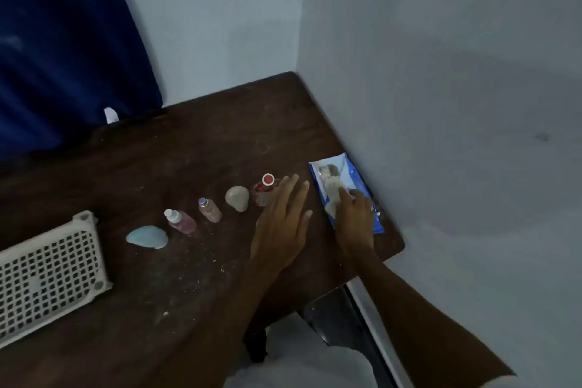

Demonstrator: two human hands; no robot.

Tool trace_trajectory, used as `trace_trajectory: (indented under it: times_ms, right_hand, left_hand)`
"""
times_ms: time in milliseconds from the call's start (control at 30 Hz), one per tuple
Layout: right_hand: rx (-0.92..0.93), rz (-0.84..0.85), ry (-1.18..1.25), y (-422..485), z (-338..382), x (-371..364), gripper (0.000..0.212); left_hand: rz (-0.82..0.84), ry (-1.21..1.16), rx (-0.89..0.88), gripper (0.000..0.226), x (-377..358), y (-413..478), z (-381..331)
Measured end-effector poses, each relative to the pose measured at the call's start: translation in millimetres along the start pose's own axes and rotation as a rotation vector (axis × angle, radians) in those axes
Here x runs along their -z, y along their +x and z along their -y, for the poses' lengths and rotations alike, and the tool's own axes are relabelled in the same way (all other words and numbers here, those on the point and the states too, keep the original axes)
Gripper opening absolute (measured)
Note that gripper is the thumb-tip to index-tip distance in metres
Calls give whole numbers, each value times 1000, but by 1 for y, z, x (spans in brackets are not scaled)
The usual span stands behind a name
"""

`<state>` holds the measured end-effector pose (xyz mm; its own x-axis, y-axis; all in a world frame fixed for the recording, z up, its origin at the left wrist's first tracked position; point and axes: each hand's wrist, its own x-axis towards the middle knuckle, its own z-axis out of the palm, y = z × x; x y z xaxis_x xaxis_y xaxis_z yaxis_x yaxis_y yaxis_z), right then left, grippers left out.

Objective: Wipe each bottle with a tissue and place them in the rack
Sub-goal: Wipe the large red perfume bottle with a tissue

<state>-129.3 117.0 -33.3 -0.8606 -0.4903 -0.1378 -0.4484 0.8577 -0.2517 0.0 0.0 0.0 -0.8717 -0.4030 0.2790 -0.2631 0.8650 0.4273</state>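
The rack lies at the left edge of the desk; no bottle is visible in it. To its right, five items form a row: a pale blue container, a white-capped pink bottle, a blue-capped pink bottle, a beige container and a red bottle. The left hand is released, its fingers straight, just beside the red bottle; contact cannot be confirmed. Risk: a sideways sweep of this hand probably topples the red bottle into the beige container. The right hand rests on the tissue pack near the desk's right edge, its fingers pinching a tissue. Risk: nothing restrains the pack, so a pull likely drags it toward the edge or draws out several tissues at once.
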Motion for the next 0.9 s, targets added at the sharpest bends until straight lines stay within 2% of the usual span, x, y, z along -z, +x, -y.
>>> trace_trajectory:
  times_ms: [133, 233, 333, 400, 433, 500, 600, 733, 833, 900]
  right_hand:
    - [35, -91, 10, 12, -10, -8, 34]
    - [76, -124, 22, 14, -14, -9, 35]
    - [112, -223, 43, 16, -16, -7, 32]
    - [176, -333, 62, 16, -9, -5, 21]
    - [199, -382, 106, 13, -4, -4, 18]
    - [189, -427, 290, 2, 14, 0, 29]
    - [96, -378, 549, -14, 40, 0, 30]
    - [57, -349, 684, -18, 61, -7, 31]
    - [4, -312, 739, -22, 74, -9, 23]
    - [-43, -260, 759, -24, 78, -12, 27]
  left_hand:
    - [-5, -75, 23, 47, 4, -15, 10]
    - [-9, -77, 22, 44, 10, -32, 19]
    - [-46, -99, 117, 42, 17, -47, 29]
    - [-91, -143, 167, 41, 22, -55, 32]
    - [-125, -160, 192, 40, 24, -58, 35]
    - [-200, -196, 260, 39, 27, -61, 37]
    - [-268, -246, 340, 40, 31, -59, 41]
    - [-329, -311, 317, 40, 39, -30, 48]
    - [-230, -385, 307, 50, 47, -1, 52]
    - [-118, -368, 221, 55, 45, 12, 59]
